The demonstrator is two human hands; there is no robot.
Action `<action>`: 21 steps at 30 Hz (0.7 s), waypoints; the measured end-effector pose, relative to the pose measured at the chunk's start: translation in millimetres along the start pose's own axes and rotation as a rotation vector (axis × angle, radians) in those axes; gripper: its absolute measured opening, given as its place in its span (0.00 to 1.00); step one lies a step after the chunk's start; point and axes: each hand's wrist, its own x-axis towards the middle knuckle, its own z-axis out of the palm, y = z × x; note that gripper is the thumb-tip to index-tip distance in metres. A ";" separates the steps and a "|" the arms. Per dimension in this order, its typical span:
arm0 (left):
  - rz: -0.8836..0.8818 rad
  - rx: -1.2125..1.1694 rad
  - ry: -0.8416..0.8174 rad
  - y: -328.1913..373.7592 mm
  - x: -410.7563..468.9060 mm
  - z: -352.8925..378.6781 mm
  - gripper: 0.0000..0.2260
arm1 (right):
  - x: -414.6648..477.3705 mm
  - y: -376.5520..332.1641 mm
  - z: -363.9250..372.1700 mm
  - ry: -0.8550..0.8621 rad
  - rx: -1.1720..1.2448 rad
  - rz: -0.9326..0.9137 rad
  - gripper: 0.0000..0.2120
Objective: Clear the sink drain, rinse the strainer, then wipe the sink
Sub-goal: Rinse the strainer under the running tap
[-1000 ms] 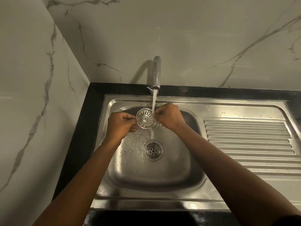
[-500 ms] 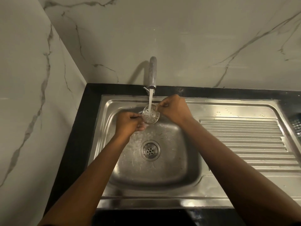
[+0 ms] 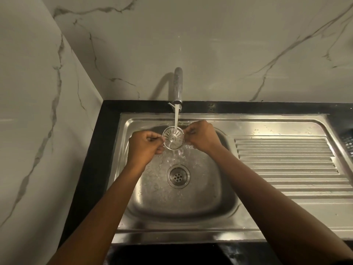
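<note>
A round metal strainer (image 3: 173, 138) is held over the steel sink (image 3: 191, 207), its slotted face turned up toward me. My left hand (image 3: 143, 148) pinches its left rim and my right hand (image 3: 202, 136) pinches its right rim. Water runs from the tap (image 3: 178, 87) onto the strainer's upper middle and splashes down into the basin. The open drain (image 3: 178, 176) lies below the strainer, uncovered.
A ribbed steel drainboard (image 3: 286, 165) extends to the right of the basin. A black counter edge (image 3: 101, 150) frames the sink. Marble walls stand behind and to the left. A dark basket-like object (image 3: 348, 144) shows at the far right edge.
The strainer has been tilted from an angled position to face up flat under the stream. Both hands have stayed on its rim, and my right hand has dropped lower.
</note>
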 end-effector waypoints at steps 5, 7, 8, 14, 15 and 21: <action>-0.017 -0.032 0.060 -6.9 -4.5 -10.9 0.04 | 8.9 -14.8 4.8 0.038 0.014 -0.049 0.05; -0.040 -0.061 0.073 -7.4 -4.2 -10.5 0.04 | 9.6 -19.5 2.6 0.049 0.015 -0.080 0.04; -0.054 -0.083 0.076 -7.1 -3.7 -9.3 0.03 | 9.0 -21.3 1.2 0.056 0.004 -0.095 0.04; -0.112 -0.184 0.014 3.0 -1.9 9.3 0.06 | 3.6 -23.1 -14.7 0.090 -0.039 -0.105 0.05; -0.114 -0.187 0.002 5.4 -1.6 13.3 0.06 | 2.8 -22.3 -18.0 0.104 -0.043 -0.106 0.05; -0.112 -0.204 -0.070 19.4 1.2 31.7 0.06 | 0.5 -11.1 -37.2 0.187 -0.030 -0.082 0.04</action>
